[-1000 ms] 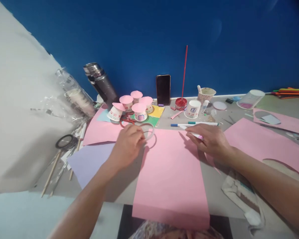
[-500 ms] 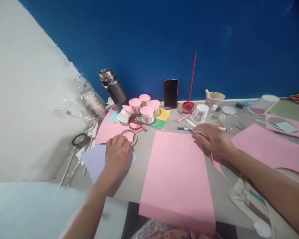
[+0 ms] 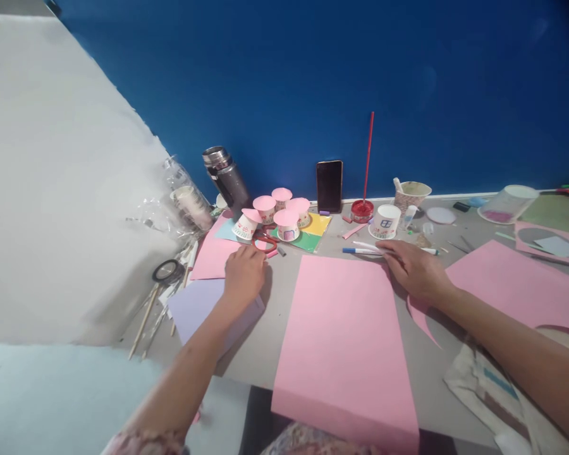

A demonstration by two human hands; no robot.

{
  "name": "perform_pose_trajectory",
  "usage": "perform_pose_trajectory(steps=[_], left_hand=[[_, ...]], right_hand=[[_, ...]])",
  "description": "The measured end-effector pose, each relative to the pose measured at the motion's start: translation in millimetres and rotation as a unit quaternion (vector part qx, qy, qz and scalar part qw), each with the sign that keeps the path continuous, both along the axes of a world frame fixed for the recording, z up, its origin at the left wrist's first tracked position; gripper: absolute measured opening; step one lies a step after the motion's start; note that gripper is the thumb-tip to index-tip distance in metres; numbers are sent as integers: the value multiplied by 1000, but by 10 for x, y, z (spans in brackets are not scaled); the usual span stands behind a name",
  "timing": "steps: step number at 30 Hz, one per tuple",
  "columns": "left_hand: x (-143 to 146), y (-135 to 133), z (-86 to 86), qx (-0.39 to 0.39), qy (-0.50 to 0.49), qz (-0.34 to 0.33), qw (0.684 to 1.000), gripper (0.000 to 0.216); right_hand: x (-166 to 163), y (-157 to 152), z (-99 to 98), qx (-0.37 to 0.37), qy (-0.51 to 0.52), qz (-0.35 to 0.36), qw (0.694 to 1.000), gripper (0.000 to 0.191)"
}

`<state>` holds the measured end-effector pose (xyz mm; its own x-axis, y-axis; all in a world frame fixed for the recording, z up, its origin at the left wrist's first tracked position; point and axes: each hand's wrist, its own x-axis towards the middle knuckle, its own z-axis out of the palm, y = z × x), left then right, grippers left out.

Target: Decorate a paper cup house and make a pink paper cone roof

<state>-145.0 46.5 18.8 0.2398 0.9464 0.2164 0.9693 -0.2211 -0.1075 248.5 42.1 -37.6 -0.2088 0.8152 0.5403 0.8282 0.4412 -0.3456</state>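
While the left hand (image 3: 244, 275) lies palm down with bent fingers, where a lilac sheet (image 3: 203, 309) meets a small pink sheet (image 3: 211, 256), its underside is hidden, so it is not clear if it holds something. Just past its fingertips lie red scissors (image 3: 265, 242), and behind those stand little cups with pink tops (image 3: 277, 213). Toward the other hand there is a strip of bare grey table (image 3: 279, 297), then the big pink sheet (image 3: 346, 341), flat and open. Its near edge hangs over the table edge.

The right hand (image 3: 415, 270) rests at that sheet's far corner. Its fingers lie over a white pen (image 3: 366, 245) beside a blue-capped marker (image 3: 358, 251). Whether it grips the pen or only touches it is hard to see. Beyond its knuckles stands a white cup (image 3: 386, 221) with a blue window drawn on it. No words can be read on any cup.

Past its wrist lies a second pink sheet (image 3: 512, 284) with a curved cut. A cloth bag (image 3: 488, 392) beside the forearm is cut off by the picture's edge, and the shiny plastic wrap (image 3: 184, 202) far out from the left hand is blurry
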Motion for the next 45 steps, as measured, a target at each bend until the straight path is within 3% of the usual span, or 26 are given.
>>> perform_pose_trajectory(steps=[4,8,16,22,26,29,35,41,45], left_hand=[[171,299,-46,-13,11,-15,1000,29],[216,372,-92,-16,13,1,1000,28],[150,310,-185,-21,-13,-9,1000,32],[257,234,-105,-42,-91,-103,990,26],[469,74,-66,-92,-246,-209,942,21],[601,-15,-87,-119,-318,-244,908,23],[710,-55,-168,-160,-338,-269,887,24],[722,-55,-181,-146,-345,-252,892,25],[737,-87,-205,-145,-327,-283,890,25]], right_hand=[[-15,0,6,6,-1,8,1000,28],[-40,-10,30,15,11,29,999,28],[-90,-32,75,-25,40,47,998,27],[-179,-101,136,-36,71,65,995,25],[-318,-200,193,-31,97,99,990,21],[-427,-268,232,-18,112,147,983,19],[-495,-309,253,3,93,178,980,19],[-461,-315,252,-9,86,172,981,20],[-496,-331,240,-13,69,195,978,21]])
